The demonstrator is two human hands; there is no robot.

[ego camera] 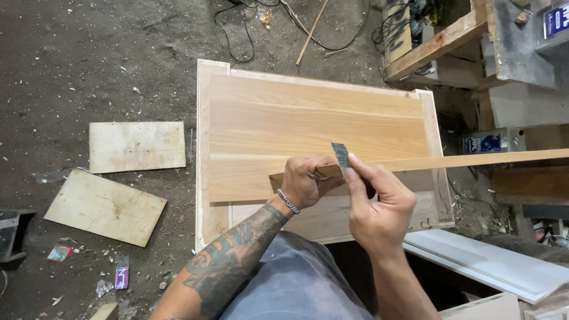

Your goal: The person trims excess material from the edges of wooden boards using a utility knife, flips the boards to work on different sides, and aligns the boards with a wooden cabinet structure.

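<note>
My left hand [305, 182] grips the near end of a long thin wooden strip [462, 161] that reaches out to the right edge of the view. My right hand [379, 204] pinches a small flat metal blade [341, 155] upright against the top edge of the strip, right beside my left fingers. Both hands hover over a large light-wood panel [314, 124] lying flat on a pale board with a raised border [204, 154]. A chain bracelet sits on my left wrist.
Two plywood offcuts [137, 146] [105, 207] lie on the dirt floor to the left, among small litter. Black cables [237, 35] run at the top. A wooden bench frame [435, 44] stands top right; white boards [492, 264] lean at lower right.
</note>
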